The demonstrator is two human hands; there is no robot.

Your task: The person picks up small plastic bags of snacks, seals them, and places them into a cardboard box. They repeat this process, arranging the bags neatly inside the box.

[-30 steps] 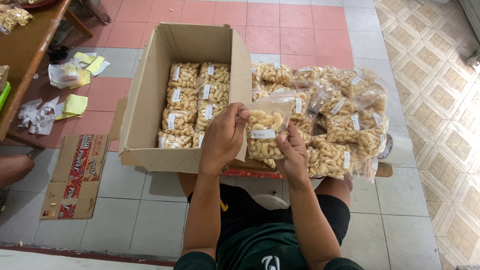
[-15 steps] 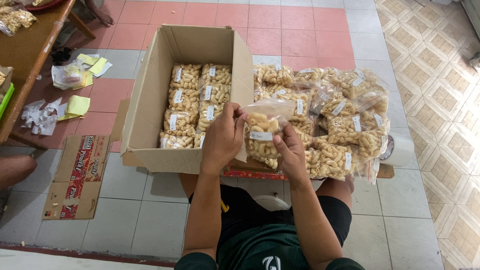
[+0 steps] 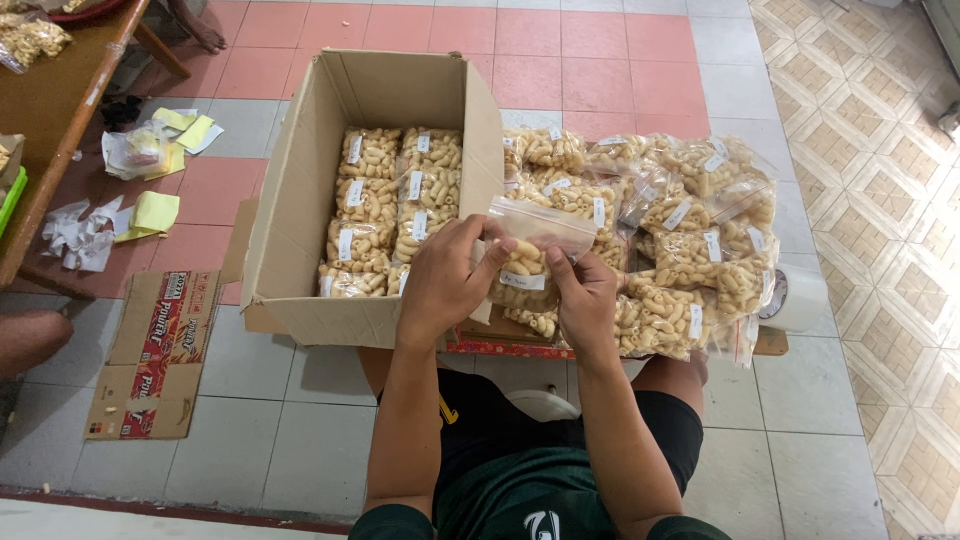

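Both hands hold one clear plastic bag of pale snack pieces (image 3: 528,262) just in front of me. My left hand (image 3: 448,280) grips its left side with the thumb over the top. The bag's right side rests in my right hand (image 3: 585,300). The bag hovers beside the right wall of an open cardboard box (image 3: 300,190). Inside the box, several labelled snack bags (image 3: 385,205) lie in two columns. A heap of similar bags (image 3: 670,230) sits to the right of the box.
A flattened printed carton (image 3: 150,355) lies on the tiled floor at left. Paper scraps and plastic (image 3: 120,200) lie under a wooden table (image 3: 50,110). A white tape roll (image 3: 800,298) sits at right. Another person's limb (image 3: 30,340) shows at the left edge.
The bag and both hands have stayed almost in place beside the box; my fingers have shifted slightly on the bag's top edge.
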